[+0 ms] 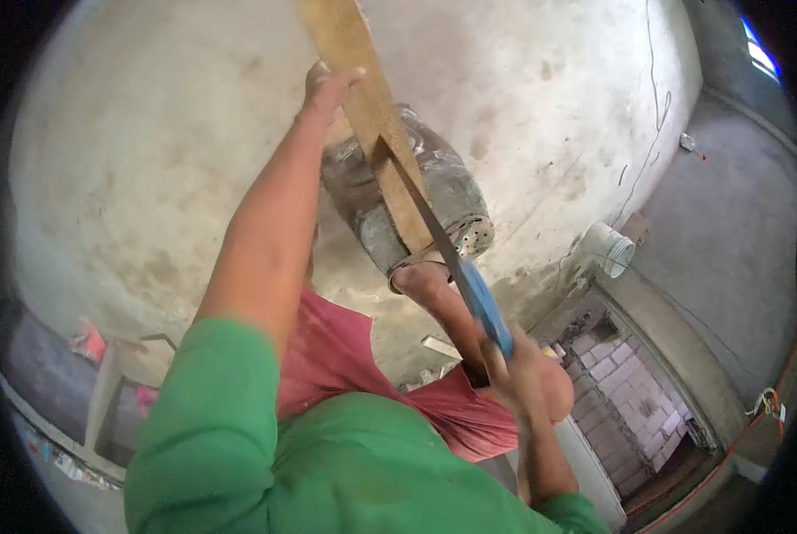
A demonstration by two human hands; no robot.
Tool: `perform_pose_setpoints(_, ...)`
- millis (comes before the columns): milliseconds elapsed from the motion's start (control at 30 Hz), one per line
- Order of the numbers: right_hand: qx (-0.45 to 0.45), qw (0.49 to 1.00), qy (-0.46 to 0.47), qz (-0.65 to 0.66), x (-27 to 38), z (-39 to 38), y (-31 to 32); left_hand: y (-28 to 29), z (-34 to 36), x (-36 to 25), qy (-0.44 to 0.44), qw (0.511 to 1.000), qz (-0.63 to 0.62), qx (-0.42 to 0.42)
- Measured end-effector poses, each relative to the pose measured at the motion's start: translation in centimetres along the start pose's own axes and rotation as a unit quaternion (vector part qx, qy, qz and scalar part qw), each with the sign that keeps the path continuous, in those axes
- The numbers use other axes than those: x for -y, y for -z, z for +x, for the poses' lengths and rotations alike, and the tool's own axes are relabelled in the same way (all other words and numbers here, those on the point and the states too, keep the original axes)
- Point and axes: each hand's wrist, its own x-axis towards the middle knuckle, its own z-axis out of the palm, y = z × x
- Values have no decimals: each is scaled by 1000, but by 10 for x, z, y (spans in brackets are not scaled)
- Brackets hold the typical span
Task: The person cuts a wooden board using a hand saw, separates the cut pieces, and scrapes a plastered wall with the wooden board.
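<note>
A long wooden plank [356, 67] slants across a grey, dirt-caked container [456, 182] on the floor. My left hand [330, 89] grips the plank's edge toward its far part, with the thumb on top. My right hand [510, 360] is wrapped round the blue handle of a handsaw [485, 303], slightly blurred. The saw's dark blade runs forward and left, its toothed edge lying over the plank near the container. My foot [422, 280] in a sandal rests at the plank's near end. Exactly how deep the blade sits in the wood I cannot tell.
Pale concrete floor [158, 160] surrounds the work. To the right stand a white bucket [607, 249] and a block-lined opening [626, 383]. A thin wire [657, 116] lies at far right; a concrete frame [105, 392] and pink bag [88, 342] are at left.
</note>
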Motion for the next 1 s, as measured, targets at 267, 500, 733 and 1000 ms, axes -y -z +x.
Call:
perform_pose_setpoints(267, -75, 985, 157, 10, -39, 182, -116, 3, 22, 18, 18, 996, 87, -29)
perform_pose_setpoints(500, 11, 999, 12, -34, -13, -39, 11, 5, 17, 16, -22, 997, 68, -4)
perform_pose_setpoints(733, -29, 996, 84, -27, 7, 183, -98, 3, 14, 23, -60, 997, 40, -6)
perform_pose_setpoints(1000, -25, 998, 57, 12, -46, 22, -33, 1, 14, 11, -11, 1000, 8, 6)
